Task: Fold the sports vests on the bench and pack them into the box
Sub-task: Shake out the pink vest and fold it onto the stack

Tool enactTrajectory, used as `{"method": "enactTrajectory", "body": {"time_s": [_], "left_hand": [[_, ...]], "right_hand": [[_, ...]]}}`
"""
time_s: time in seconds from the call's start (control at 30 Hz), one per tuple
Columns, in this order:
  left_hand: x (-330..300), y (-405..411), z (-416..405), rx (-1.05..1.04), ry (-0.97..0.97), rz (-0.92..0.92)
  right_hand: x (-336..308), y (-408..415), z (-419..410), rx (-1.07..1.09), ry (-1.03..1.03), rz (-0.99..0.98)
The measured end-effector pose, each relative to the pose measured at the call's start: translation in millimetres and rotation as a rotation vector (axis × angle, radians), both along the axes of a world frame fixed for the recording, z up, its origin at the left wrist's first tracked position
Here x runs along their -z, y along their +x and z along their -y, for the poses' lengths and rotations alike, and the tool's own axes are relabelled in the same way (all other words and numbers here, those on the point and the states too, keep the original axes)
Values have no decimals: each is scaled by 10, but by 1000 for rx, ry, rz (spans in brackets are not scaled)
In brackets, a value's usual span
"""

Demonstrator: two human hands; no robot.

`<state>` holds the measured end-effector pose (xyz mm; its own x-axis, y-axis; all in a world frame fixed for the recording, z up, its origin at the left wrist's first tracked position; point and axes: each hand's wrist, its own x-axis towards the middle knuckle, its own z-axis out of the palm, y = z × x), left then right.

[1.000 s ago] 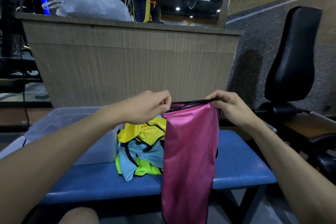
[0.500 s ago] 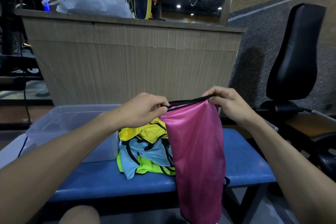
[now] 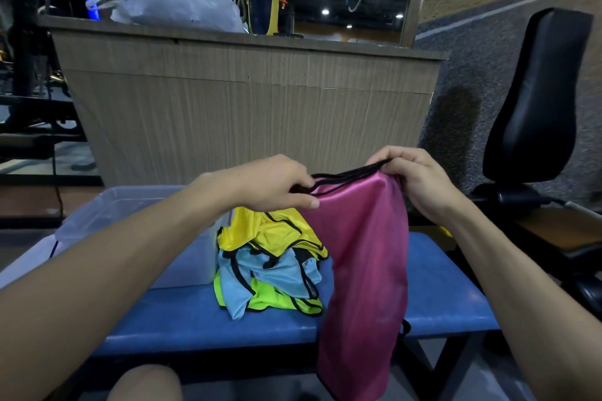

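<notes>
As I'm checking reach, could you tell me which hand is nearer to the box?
Left. The left hand pinches the pink vest just right of the box; the right hand grips the vest's far end, farther right.

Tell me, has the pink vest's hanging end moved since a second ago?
Yes. The pink vest swung right, away from the vest pile, uncovering more of it.

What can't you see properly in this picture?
- Head view: inside of the box, hidden by the left forearm and its cloudy wall; any packed vests cannot be told.
- How many vests are in the pile: they overlap, and the pink vest covers its right side.
- Bottom of the pink vest: cut off by the lower edge.
- Fingertips of the left hand and right hand: tucked under the black trim.
</notes>
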<state>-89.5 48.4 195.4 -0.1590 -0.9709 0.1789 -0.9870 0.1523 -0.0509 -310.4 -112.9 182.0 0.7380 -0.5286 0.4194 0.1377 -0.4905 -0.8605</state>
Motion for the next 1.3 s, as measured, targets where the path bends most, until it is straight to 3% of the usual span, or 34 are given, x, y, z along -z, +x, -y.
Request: {"method": "enactTrajectory", "body": {"time_s": [0.1,0.17,0.33,0.43,0.5,0.6,0.63,0.67,0.77,0.83,0.93,1.07,1.13,1.3], "left_hand": [[-45,-7,-47,91,-72,-311],[-39,1,-59,89,-120,-396],[61,28,-70,98,-347,113],[77,-26,-121,125,-469,258],[46,-107,-160,182,-433,117],[-39,-255,-218,267,-284,-343],[-60,-283,-227,275,-252,-383],[-79,-285,-223,267,-231,-329],[-123,-191,-163,109,-198,121],[-145,-132,-117,7,-204,276],[-191,-116,-77,42,-236,202],[-432,-158,-163,98,-73,-203],[-555,-197,-203,82,-28,-297],[-551,-245,-114,36,-178,33]], "right_hand": [[-6,-57,112,9,29,74],[-1,-88,153,25,50,109],[-37,-107,125,1,70,166],[-22,-128,146,43,46,149],[17,-127,162,86,35,136],[69,-101,163,69,81,116],[73,-89,159,43,113,124],[68,-85,160,18,153,141],[6,-126,184,-50,224,162],[-43,-144,187,-101,239,137],[-107,-190,178,-107,262,155],[-149,-304,291,-82,207,45],[-140,-362,378,-90,154,-83],[-167,-344,402,-120,160,-166]]}}
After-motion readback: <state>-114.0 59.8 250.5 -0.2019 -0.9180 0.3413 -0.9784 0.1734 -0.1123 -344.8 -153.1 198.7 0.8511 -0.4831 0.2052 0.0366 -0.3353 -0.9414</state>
